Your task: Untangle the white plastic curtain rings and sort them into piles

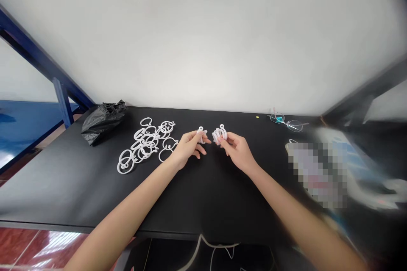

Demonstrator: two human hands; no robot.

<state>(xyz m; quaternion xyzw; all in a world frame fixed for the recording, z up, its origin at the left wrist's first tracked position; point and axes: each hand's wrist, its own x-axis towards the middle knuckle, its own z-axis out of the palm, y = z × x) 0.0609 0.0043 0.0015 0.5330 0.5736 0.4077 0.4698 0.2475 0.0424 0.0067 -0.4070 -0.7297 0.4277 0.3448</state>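
Over the middle of the black table, my left hand [190, 146] pinches white curtain rings [201, 134] between thumb and fingers; a small eyelet sticks up above them. Facing it, a short gap to the right, my right hand [235, 149] grips a bunch of several white curtain rings [219, 135], stacked side by side with an eyelet at the top. The two held groups are apart. To the left of my left hand lies a loose, overlapping pile of white curtain rings [144, 140]. My left wrist partly covers the nearest ones.
A crumpled black plastic bag [104, 120] sits at the table's back left. Wire-framed eyeglasses [294, 125] lie at the back right, near a tiny yellow bit [257, 117]. A pixelated object [316, 173] lies on the right. White cables [203, 243] hang below the front edge.
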